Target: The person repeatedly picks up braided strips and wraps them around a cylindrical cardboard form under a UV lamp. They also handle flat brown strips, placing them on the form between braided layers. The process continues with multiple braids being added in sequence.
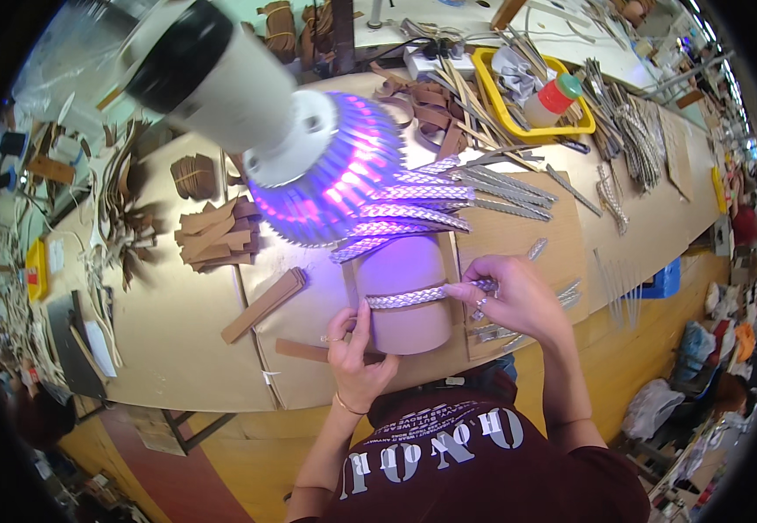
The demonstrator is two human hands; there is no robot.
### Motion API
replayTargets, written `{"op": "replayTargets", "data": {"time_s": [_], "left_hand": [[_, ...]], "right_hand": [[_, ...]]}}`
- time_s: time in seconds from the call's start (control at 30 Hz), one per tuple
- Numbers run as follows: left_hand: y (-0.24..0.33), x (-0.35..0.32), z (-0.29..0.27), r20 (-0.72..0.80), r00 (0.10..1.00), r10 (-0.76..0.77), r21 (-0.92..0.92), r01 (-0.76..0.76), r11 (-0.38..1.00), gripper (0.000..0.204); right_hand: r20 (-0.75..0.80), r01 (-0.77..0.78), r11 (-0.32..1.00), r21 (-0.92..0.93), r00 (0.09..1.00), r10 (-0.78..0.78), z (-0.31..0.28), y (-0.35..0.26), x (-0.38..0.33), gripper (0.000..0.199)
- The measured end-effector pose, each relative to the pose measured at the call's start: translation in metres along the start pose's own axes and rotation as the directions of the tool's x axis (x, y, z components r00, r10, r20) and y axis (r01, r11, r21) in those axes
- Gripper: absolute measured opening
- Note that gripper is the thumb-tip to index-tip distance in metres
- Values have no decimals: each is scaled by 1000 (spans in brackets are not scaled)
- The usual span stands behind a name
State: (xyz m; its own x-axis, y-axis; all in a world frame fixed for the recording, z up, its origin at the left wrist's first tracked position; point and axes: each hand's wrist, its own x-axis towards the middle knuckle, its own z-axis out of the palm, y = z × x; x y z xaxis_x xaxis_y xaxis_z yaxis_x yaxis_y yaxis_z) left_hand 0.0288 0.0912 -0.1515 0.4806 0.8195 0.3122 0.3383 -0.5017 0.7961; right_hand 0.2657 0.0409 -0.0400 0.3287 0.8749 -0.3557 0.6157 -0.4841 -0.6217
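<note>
A silver braided strip (406,297) lies across a tan leather piece (409,322) on the workbench, lit violet by a lamp above. My left hand (354,353) pinches the strip's left end at the leather's edge. My right hand (518,301) holds the strip's right end with fingertips, stretching it flat across the piece. More silver braided strips (413,209) lie fanned out just beyond the leather piece.
A white lamp with a finned head (308,166) hangs low over the work. Brown leather strips (213,235) are stacked left, one long strip (265,305) nearer. A yellow tray (496,109) with a red-capped bottle (553,98) stands behind. The bench edge (247,408) runs close to my body.
</note>
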Motion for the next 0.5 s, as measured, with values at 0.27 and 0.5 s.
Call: {"op": "replayTargets", "data": {"time_s": [0.27,0.5], "left_hand": [[1,-2,1,-4,1000,17,32,-17,999,71],[2,-4,0,19,1000,-10,115,8,993,74]], "right_hand": [[77,-10,964,265,997,-10,21,31,14,42],[192,-108,778,619,981,-17,38,60,24,38]]}}
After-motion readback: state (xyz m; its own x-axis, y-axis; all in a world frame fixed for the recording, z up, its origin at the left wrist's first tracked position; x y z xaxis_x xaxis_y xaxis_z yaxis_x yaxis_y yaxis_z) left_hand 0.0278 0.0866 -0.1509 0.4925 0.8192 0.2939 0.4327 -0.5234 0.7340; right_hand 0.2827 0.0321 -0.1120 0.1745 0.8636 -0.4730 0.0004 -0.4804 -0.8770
